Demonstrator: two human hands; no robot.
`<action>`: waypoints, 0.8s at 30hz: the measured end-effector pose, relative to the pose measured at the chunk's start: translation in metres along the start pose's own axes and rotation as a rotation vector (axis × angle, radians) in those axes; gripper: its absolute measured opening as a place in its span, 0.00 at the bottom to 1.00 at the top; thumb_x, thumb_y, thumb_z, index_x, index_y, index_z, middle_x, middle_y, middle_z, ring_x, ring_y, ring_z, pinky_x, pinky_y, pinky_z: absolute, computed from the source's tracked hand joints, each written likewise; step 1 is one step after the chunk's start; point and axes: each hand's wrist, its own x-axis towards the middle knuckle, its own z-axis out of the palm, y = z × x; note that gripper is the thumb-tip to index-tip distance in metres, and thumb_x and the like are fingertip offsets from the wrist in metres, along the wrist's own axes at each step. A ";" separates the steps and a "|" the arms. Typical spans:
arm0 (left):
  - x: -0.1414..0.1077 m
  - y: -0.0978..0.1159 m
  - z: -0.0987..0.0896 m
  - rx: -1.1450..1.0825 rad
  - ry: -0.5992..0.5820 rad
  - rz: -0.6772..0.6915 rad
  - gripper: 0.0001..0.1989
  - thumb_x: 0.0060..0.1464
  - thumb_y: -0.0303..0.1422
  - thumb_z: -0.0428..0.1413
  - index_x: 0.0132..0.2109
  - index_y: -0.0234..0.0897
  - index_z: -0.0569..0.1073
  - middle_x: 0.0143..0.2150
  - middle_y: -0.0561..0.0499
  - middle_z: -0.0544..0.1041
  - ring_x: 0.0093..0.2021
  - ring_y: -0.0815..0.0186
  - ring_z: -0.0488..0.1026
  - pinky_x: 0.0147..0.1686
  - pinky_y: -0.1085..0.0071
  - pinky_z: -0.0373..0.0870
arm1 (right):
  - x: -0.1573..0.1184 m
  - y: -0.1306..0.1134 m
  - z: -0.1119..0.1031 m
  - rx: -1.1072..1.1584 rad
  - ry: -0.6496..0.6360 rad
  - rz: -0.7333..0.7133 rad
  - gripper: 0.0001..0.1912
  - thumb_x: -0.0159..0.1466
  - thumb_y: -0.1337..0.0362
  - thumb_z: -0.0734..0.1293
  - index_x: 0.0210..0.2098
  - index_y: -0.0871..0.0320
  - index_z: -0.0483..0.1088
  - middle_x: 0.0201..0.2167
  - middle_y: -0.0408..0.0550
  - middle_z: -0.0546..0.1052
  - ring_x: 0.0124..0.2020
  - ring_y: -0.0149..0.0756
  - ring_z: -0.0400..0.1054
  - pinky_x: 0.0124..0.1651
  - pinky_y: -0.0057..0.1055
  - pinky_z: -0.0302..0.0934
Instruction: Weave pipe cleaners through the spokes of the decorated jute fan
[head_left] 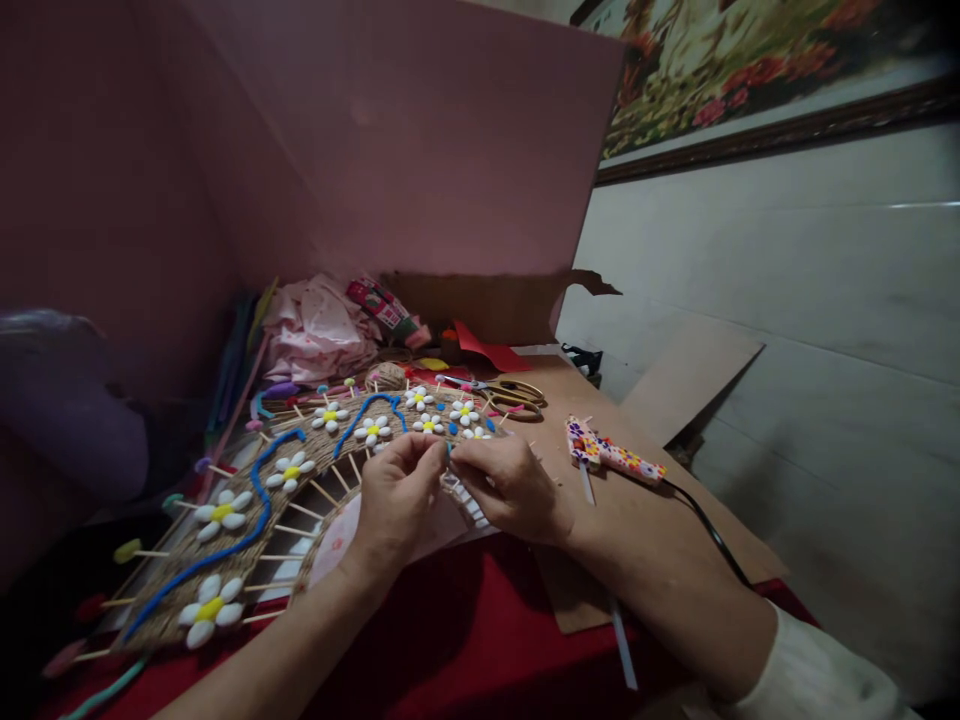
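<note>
My left hand (401,490) and my right hand (514,487) meet with pinched fingertips over the near edge of a fan-shaped woven craft piece (296,510). Between the fingertips shows a small blue-green piece (450,452), mostly hidden, so its kind is unclear. Brown twine covers the craft piece, crossed by thin wooden sticks with coloured tips. White-petalled flowers (223,512) with yellow centres lie across it, along with a wavy blue fuzzy stem (259,490). Several small blue oval pieces (490,425) rest near the flowers just beyond my right hand.
A flower-patterned glue gun (615,457) with a black cord lies on brown cardboard (690,520) at right. Gold-handled scissors (517,390), a twine ball (386,376), red paper (491,350) and crumpled pink cloth (319,330) sit behind the craft piece. Red cloth (450,620) covers the near side.
</note>
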 end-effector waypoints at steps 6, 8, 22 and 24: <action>0.000 0.002 0.000 0.052 -0.020 0.043 0.09 0.45 0.36 0.60 0.28 0.33 0.73 0.20 0.57 0.68 0.19 0.75 0.59 0.20 0.78 0.56 | 0.001 -0.004 0.001 -0.053 0.023 0.059 0.07 0.62 0.67 0.60 0.27 0.59 0.65 0.21 0.43 0.68 0.22 0.28 0.60 0.27 0.26 0.50; 0.000 0.003 0.000 -0.005 -0.032 0.024 0.09 0.45 0.36 0.61 0.28 0.33 0.73 0.21 0.56 0.69 0.20 0.75 0.60 0.21 0.78 0.57 | 0.002 -0.005 0.000 -0.044 0.040 0.082 0.08 0.64 0.66 0.59 0.30 0.60 0.66 0.22 0.44 0.70 0.23 0.28 0.62 0.28 0.26 0.52; 0.004 0.004 -0.006 0.072 -0.118 0.001 0.09 0.46 0.35 0.61 0.31 0.33 0.73 0.22 0.55 0.72 0.19 0.75 0.63 0.18 0.79 0.59 | 0.001 0.005 -0.002 -0.023 0.095 0.061 0.09 0.63 0.67 0.59 0.33 0.62 0.70 0.23 0.46 0.73 0.23 0.29 0.65 0.28 0.25 0.55; 0.004 0.006 -0.004 -0.015 -0.119 -0.059 0.11 0.43 0.35 0.63 0.30 0.32 0.73 0.21 0.55 0.71 0.18 0.75 0.64 0.17 0.79 0.60 | 0.001 0.005 -0.002 -0.041 0.107 0.064 0.08 0.63 0.67 0.59 0.32 0.61 0.69 0.22 0.45 0.72 0.22 0.29 0.64 0.28 0.25 0.54</action>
